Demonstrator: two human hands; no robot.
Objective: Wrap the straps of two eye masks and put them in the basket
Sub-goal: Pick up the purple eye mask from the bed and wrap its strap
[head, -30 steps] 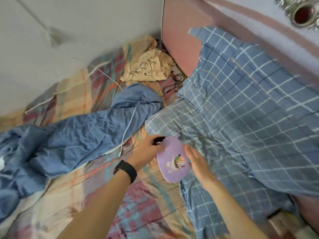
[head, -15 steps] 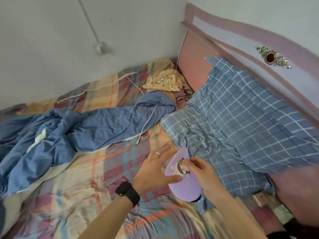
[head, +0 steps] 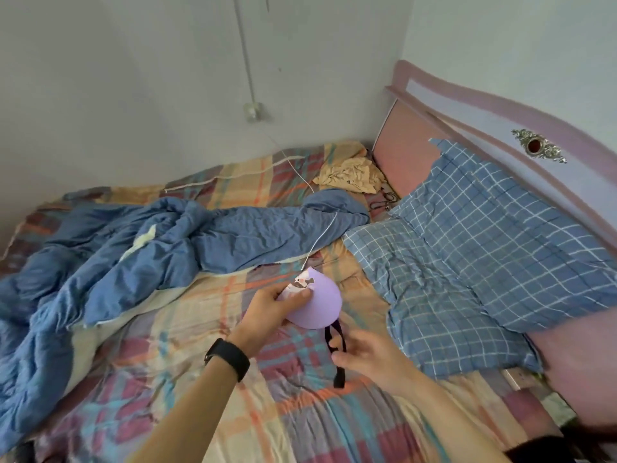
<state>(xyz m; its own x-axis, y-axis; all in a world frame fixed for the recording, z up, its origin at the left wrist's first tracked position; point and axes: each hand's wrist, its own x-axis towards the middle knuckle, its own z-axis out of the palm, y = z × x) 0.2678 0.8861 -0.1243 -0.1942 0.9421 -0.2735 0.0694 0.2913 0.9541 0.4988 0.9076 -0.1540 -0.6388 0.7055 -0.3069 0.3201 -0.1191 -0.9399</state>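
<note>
A purple eye mask (head: 319,304) with a small cartoon print hangs above the plaid bedsheet, folded roughly in half. My left hand (head: 270,310), with a black watch on the wrist, grips the mask's left end by the print. The mask's black strap (head: 338,350) dangles below its lower edge. My right hand (head: 365,357) pinches that strap just under the mask. No second eye mask and no basket are in view.
A rumpled blue duvet (head: 140,252) covers the bed's left half. Blue checked pillows (head: 467,248) lean against the pink headboard (head: 410,152) on the right. A crumpled beige cloth (head: 350,175) and a thin white cable (head: 320,235) lie toward the far corner.
The mask was lifted off the pillow's edge and brought over the plaid sheet. My right hand let go of the mask's face and took the black strap. The camera tilted up.
</note>
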